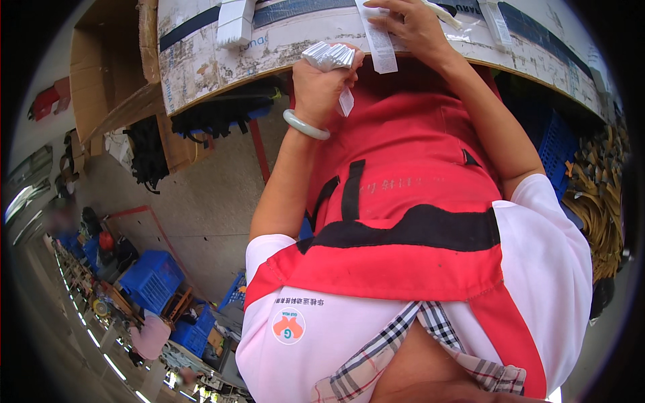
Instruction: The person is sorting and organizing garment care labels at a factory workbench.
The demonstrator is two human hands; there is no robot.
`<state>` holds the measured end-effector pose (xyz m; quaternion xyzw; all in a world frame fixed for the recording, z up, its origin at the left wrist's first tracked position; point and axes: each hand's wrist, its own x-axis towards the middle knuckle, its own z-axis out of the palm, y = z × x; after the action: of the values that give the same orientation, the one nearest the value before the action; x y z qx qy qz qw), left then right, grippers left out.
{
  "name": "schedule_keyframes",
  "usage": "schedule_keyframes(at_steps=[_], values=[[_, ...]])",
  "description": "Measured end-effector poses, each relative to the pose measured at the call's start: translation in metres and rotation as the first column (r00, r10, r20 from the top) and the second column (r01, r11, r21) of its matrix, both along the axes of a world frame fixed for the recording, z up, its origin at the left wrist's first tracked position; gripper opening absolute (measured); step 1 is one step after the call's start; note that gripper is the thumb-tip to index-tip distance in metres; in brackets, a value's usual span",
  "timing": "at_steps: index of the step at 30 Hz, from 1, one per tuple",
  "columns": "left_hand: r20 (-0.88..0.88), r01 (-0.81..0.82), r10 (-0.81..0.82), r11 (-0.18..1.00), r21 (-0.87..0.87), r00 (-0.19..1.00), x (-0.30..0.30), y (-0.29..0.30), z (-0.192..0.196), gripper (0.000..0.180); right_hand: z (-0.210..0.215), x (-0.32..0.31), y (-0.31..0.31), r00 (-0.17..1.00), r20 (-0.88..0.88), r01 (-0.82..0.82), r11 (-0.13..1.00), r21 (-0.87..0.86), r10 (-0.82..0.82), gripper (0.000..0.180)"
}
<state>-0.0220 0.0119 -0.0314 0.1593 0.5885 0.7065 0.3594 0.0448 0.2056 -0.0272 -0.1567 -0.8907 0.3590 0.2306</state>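
My left hand point(316, 88) is closed around a bundle of folded white labels point(328, 56) just off the table's near edge. The bundle's ends fan out above the fist, and one white end pokes out below it. Over the table, my right hand point(418, 28) has its fingers bent onto a long strip of printed white labels point(381, 52). The lower end of this strip hangs past the table's edge; its top runs out of the picture. A pale, narrow object point(445, 15) lies beside the right hand, its kind unclear.
The worktable point(188, 70) is covered with worn printed cardboard. On it lie a stack of white labels point(235, 25) at left and another point(496, 27) at right. An open cardboard box point(107, 67) stands left; dark straps hang below. Blue crates point(153, 279) and brown strips point(594, 201) flank me.
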Motion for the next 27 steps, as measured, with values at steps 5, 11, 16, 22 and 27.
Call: schedule_keyframes(at_steps=[5, 11, 16, 22, 27], values=[[-0.014, 0.007, -0.007, 1.0, 0.004, 1.0, 0.004, 0.005, -0.004, 0.015, -0.013, -0.003, 0.011, 0.998, 0.025, -0.052, 0.997, 0.063, 0.051, 0.014], [-0.42, -0.133, 0.141, 0.99, 0.049, 0.896, -0.001, 0.01, -0.006, 0.016, 0.007, 0.009, -0.005, 0.994, -0.019, -0.107, 0.983, -0.147, 0.106, 0.011], [-0.6, -0.076, 0.116, 0.993, 0.092, 0.791, -0.007, 0.005, -0.001, 0.017, 0.046, 0.021, -0.022, 0.952, -0.084, -0.305, 0.911, -0.277, 0.293, 0.012], [-0.371, -0.01, 0.016, 1.0, 0.019, 0.929, -0.003, -0.002, 0.012, 0.016, 0.036, 0.03, -0.018, 0.941, 0.035, -0.288, 0.85, -0.441, 0.337, 0.019], [-0.264, -0.017, 0.049, 0.993, 0.119, 0.963, -0.001, -0.003, 0.01, 0.014, 0.032, 0.031, -0.019, 0.926, 0.025, -0.277, 0.725, -0.631, 0.376, 0.016]])
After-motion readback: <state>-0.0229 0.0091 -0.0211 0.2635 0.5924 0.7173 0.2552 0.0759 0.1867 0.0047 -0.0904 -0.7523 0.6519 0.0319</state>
